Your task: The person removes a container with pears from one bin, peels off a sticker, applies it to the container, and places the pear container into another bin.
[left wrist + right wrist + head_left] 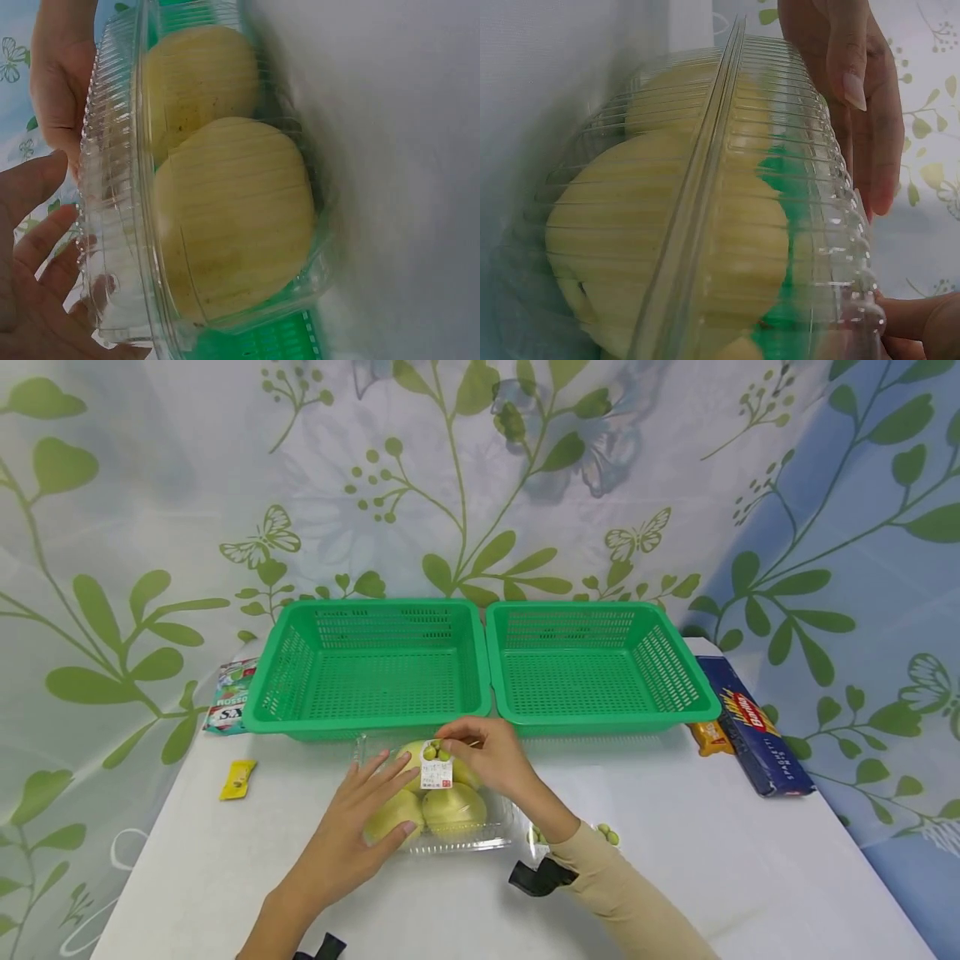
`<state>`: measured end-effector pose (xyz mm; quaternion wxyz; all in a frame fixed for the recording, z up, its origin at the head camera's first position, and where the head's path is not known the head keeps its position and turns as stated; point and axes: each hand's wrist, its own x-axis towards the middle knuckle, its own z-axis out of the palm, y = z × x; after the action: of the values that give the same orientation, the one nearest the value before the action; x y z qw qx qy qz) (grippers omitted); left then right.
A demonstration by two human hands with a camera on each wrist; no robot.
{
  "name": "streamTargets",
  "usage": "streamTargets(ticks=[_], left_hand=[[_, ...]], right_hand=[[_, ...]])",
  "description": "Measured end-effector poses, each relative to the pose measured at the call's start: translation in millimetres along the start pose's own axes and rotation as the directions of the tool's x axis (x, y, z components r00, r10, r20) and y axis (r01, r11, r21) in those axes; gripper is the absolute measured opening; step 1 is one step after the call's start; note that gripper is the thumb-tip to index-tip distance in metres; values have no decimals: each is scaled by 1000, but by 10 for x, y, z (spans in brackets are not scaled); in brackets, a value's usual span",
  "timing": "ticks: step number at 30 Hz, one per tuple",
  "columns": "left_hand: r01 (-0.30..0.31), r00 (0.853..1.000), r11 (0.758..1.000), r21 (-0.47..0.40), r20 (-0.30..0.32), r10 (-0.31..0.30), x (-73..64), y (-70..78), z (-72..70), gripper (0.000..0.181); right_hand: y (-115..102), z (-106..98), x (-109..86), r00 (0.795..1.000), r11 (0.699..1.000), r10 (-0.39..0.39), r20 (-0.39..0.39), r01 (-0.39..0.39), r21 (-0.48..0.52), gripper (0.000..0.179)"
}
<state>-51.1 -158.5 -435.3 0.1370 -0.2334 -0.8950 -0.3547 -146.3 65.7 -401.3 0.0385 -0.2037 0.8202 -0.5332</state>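
A label (436,775) lies atop a clear fruit box (465,843) on the tabletop (442,914), before two green baskets (367,725). The left hand (365,817), fingers spread, seemingly steadies the box; the right hand (489,760) touches the label's edge, its fingers pinching or pressing, I cannot tell which.

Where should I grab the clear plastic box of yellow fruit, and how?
I'd hold the clear plastic box of yellow fruit low on its left and right ends, coming from both sides: it lies flat on the white table, wider than tall, with ribbed walls.
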Motion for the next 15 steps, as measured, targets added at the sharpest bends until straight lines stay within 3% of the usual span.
streamTargets(ticks=[4, 15], left_hand=[[-19, 1000, 999, 41, 14, 19, 17, -5, -7, 63], [-22, 998, 999, 33, 61, 20, 35, 49, 46, 59]], right_hand=[[27, 30, 22, 1000, 1000, -5, 5, 6, -24, 12], [32, 67, 28, 1000, 998, 31, 5, -31, -47, 11]])
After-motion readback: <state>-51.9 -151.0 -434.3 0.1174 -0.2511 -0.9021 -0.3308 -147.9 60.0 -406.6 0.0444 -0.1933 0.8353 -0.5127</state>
